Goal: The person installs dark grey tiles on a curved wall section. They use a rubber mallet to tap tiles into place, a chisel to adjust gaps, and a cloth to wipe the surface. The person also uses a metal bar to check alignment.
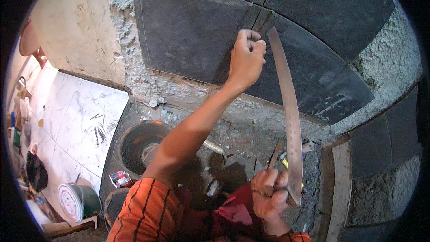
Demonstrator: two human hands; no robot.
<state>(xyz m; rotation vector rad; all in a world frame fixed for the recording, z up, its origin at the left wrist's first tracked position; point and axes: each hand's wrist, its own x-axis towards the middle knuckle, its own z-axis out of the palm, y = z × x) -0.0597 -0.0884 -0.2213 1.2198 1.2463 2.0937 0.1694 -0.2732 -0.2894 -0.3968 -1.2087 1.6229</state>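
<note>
My left hand [248, 56] is raised against the dark grey wall tiles [188, 31], close to a joint between them. Its fingers are curled in; whatever they may pinch is hidden. Low at the right, my right hand [271, 192] is closed around the lower end of a long flat strip [289, 94], brownish grey like a straightedge. The strip stands nearly upright, its top end by the tile joint just right of my left hand. Whether its edge touches the tiles I cannot tell.
Below my left forearm sits a black basin [130, 145]. White marbled floor tiles [76, 116] lie at the left, with a lidded bucket [71, 201] and a red packet [120, 179] nearby. Rough mortar [389, 54] borders the wall tiles. A wooden board [339, 183] stands at the right.
</note>
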